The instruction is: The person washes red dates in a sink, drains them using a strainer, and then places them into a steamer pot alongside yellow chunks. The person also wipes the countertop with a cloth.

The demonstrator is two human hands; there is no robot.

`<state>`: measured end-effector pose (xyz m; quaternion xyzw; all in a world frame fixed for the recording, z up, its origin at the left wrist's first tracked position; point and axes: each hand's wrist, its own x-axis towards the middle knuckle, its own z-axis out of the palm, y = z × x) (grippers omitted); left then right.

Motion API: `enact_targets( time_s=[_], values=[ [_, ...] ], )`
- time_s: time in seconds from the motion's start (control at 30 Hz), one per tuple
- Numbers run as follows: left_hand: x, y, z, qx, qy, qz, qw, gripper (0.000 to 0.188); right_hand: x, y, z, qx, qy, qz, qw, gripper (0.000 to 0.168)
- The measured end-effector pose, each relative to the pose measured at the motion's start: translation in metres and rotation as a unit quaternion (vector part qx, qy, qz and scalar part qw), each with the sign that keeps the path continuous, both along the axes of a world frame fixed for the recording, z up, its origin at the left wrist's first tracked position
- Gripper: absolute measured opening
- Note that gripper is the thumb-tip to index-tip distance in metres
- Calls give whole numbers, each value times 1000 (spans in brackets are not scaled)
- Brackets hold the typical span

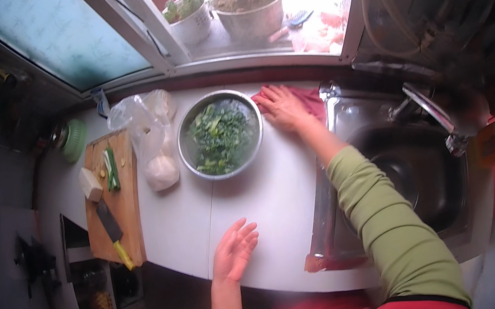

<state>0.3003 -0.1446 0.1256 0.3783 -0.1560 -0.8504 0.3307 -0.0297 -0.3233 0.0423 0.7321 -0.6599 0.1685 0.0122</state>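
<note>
At the back of the white counter, my right hand (283, 107) grips a dark red cloth (309, 99), pressing it down with bent fingers; part of it is hidden beneath the palm. Nothing is in my left hand (238, 250), which hovers over the counter's front edge, fingers apart and palm turned inward. Just left of the cloth stands a round metal bowl (259, 125) holding chopped leafy greens (221, 134). Clear plastic bags (143, 128) with pale round contents sit left of the bowl.
A wooden cutting board (131, 214) bears a cleaver (109, 221) with a yellow handle, a white block (91, 184) and green onions (111, 168). To the right is a metal sink (434, 201) with a faucet (428, 107). Potted plants (250, 10) stand beyond the window.
</note>
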Motion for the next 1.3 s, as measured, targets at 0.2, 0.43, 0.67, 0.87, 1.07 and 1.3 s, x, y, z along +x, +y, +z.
enact_targets(
  time_s=[0.2, 0.43, 0.67, 0.87, 1.07, 1.3],
  values=[
    [19, 33, 2, 7, 6, 23, 1000, 39, 8, 83, 6, 18, -1, -36, 999, 49],
    [31, 60, 21, -8, 86, 16, 996, 39, 67, 205, 14, 27, 22, -13, 999, 51],
    [80, 117, 34, 25, 151, 16, 988, 36, 173, 321, 28, 88, 2, -32, 996, 54],
    [102, 154, 35, 25, 154, -26, 987, 35, 187, 396, 19, -13, -32, -12, 999, 48],
    [104, 178, 27, 57, 142, -54, 987, 36, 93, 508, 9, 42, 59, -283, 956, 56],
    [54, 202, 37, 78, 124, -134, 980, 36, 61, 525, 4, -3, 7, -538, 843, 53]
  ],
)
